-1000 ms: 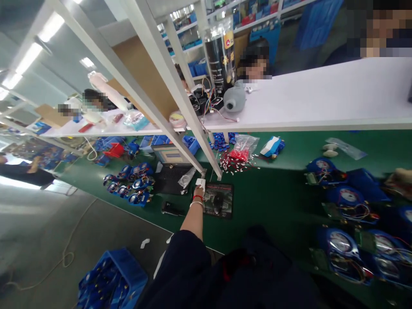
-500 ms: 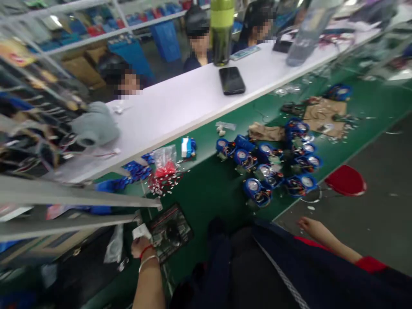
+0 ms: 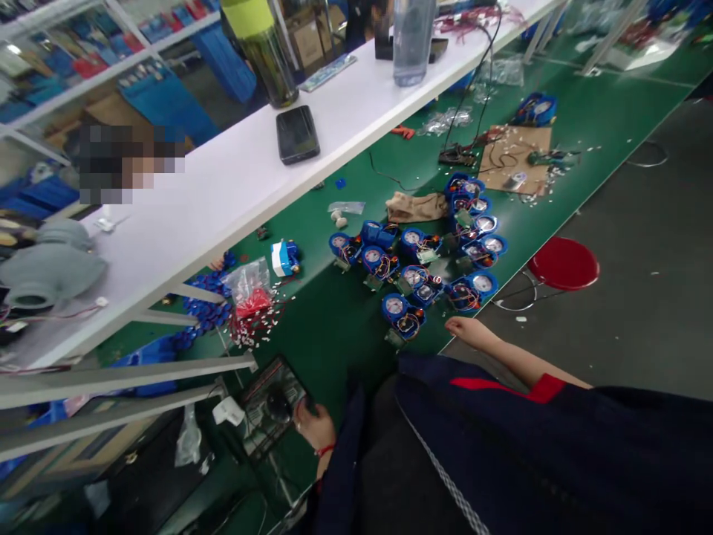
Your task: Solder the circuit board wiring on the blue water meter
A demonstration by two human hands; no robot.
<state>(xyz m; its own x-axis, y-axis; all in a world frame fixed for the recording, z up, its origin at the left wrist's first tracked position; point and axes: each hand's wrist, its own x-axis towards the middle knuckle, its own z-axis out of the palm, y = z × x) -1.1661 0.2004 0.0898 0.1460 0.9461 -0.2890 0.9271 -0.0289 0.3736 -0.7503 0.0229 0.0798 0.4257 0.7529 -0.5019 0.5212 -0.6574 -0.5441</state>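
My left hand [image 3: 313, 426] lies low at the near edge of the green table [image 3: 334, 319], fingers curled, beside a dark mouse [image 3: 277, 405] on a printed mouse pad [image 3: 261, 416]. Nothing shows in that hand. A small white piece [image 3: 228, 410] lies just left of the pad, apart from the hand. My right hand [image 3: 465, 329] reaches to the table's front edge with fingers stretched flat and nothing in it. It is closest to a cluster of several blue round meters with wires [image 3: 423, 260].
A white shelf [image 3: 212, 193] runs above the table with a black phone [image 3: 297, 134], a green-capped bottle [image 3: 261, 44] and a clear bottle [image 3: 412, 37]. A plastic bag of red parts [image 3: 250, 293] lies among scattered bits. A red stool [image 3: 562, 264] stands on the floor. A person sits behind the shelf.
The view swung right. My left hand let go of the white piece and drew back to the mouse pad's right corner. My right hand moved forward to the table edge.
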